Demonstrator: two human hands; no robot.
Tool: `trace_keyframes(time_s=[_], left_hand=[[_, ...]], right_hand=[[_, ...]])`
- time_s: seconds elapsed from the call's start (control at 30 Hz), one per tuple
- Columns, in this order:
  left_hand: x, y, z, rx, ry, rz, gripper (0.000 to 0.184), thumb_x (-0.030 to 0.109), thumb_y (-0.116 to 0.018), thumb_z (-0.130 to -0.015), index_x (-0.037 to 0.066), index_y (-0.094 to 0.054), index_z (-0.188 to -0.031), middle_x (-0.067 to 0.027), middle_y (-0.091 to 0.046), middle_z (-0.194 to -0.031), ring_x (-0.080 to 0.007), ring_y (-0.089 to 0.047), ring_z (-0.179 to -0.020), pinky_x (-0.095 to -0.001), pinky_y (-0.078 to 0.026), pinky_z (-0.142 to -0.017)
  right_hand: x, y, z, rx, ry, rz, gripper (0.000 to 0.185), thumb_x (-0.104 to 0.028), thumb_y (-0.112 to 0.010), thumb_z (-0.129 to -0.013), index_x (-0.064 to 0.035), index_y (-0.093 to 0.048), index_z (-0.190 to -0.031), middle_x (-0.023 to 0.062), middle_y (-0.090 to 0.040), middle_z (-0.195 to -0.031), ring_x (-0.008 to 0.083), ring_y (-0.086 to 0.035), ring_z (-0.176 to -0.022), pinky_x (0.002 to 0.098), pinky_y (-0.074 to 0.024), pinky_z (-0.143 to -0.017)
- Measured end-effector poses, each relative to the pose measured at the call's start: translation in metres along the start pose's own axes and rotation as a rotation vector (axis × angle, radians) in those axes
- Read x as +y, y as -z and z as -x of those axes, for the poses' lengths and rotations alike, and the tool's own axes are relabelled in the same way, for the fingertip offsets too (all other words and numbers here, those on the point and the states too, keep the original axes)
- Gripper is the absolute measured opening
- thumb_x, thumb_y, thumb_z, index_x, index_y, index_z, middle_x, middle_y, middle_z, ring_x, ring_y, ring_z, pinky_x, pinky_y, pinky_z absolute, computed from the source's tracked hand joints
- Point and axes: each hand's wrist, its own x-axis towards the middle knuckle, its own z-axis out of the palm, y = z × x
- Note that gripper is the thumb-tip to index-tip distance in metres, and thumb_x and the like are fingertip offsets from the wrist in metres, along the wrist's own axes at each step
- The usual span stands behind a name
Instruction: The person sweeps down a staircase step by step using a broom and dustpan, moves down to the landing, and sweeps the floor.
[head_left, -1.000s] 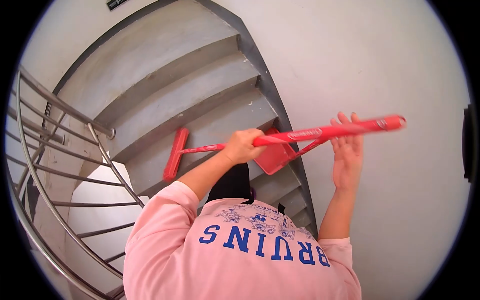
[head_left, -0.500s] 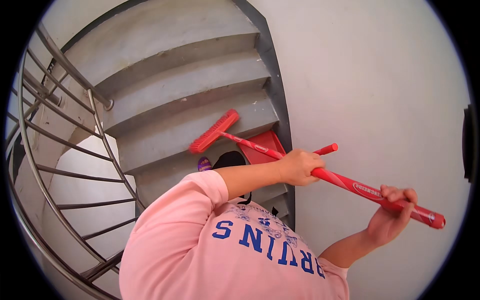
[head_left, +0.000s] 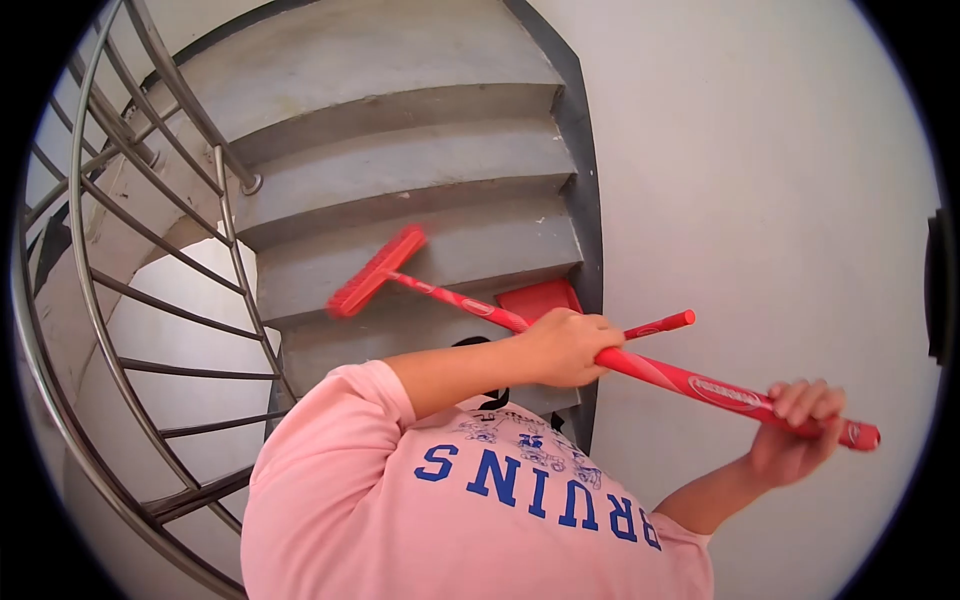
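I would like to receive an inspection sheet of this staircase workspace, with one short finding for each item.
Surface: grey stairs, with small pale marks near the wall side.
Job's things: red broom slanting across the view, its broom head blurred, so contact with the stairs is unclear; red dustpan, partly hidden.
Clutter: nothing seen.
Grips: bare hands; left grip closed around the broom partway along, right grip closed near its upper end. Whether the left also touches the dustpan handle cannot be told.
Cables: nothing seen.
Surroundings: metal railing on the left, pale wall on the right.
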Motion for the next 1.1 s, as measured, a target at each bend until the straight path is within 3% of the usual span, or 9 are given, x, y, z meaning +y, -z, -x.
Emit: trace_keyframes(time_s=[0.17,0.33,0.67,0.77,0.87,1.1], left_hand=[[-0.055,0.03,0.044,0.03,0.165,-0.22,0.017,0.021,-0.068,-0.071,0.012,-0.06,-0.084,-0.0053,-0.057,-0.072,-0.0272,-0.059,-0.064,-0.0368,-0.048,-0.055],[-0.122,0.03,0.093,-0.011,0.253,-0.283,0.017,0.021,-0.068,-0.071,0.013,-0.061,-0.084,-0.0043,-0.059,-0.074,-0.0266,-0.06,-0.065,-0.0367,-0.049,-0.056],[-0.108,0.005,0.061,-0.117,0.149,-0.09,0.016,0.022,-0.068,-0.07,0.015,-0.062,-0.083,-0.0029,-0.06,-0.074,-0.0239,-0.061,-0.064,-0.0353,-0.05,-0.055],[-0.093,0.002,0.048,-0.136,0.092,-0.03,0.015,0.022,-0.068,-0.071,0.015,-0.062,-0.082,-0.0026,-0.059,-0.072,-0.0236,-0.06,-0.062,-0.0355,-0.049,-0.053],[-0.083,-0.01,0.036,-0.152,0.032,0.041,0.014,0.022,-0.067,-0.072,0.015,-0.061,-0.082,-0.0025,-0.058,-0.071,-0.0236,-0.06,-0.061,-0.0357,-0.049,-0.052],[-0.054,-0.035,0.015,-0.197,-0.103,0.23,0.017,0.024,-0.065,-0.074,0.012,-0.058,-0.083,-0.0054,-0.056,-0.072,-0.0266,-0.06,-0.064,-0.0379,-0.048,-0.054]], right_hand=[[0.088,-0.008,-0.017,0.005,-0.202,-0.161,0.021,-0.021,-0.039,-0.095,-0.0064,-0.044,-0.08,0.01,-0.052,-0.076,0.0263,-0.055,-0.075,0.0479,-0.0448,-0.086],[0.159,-0.037,0.005,0.098,-0.405,-0.021,0.015,-0.018,-0.044,-0.093,-0.0066,-0.046,-0.083,0.0102,-0.057,-0.081,0.0266,-0.057,-0.086,0.047,-0.0407,-0.091],[0.108,-0.026,0.026,0.356,-0.374,0.116,0.016,-0.021,-0.045,-0.093,-0.0071,-0.045,-0.083,0.0093,-0.056,-0.078,0.0258,-0.057,-0.083,0.0455,-0.0421,-0.089],[0.089,-0.03,0.034,0.422,-0.29,0.181,0.017,-0.02,-0.043,-0.092,-0.0047,-0.046,-0.086,0.0117,-0.055,-0.076,0.0269,-0.057,-0.079,0.0471,-0.0451,-0.084],[0.067,-0.032,0.039,0.455,-0.277,0.271,0.018,-0.023,-0.044,-0.094,-0.008,-0.044,-0.083,0.0074,-0.052,-0.074,0.0237,-0.055,-0.078,0.0447,-0.0432,-0.085],[0.014,-0.048,0.051,0.552,-0.149,0.461,0.021,-0.025,-0.042,-0.094,-0.0074,-0.044,-0.083,0.0077,-0.052,-0.07,0.0226,-0.054,-0.071,0.0419,-0.0454,-0.078]])
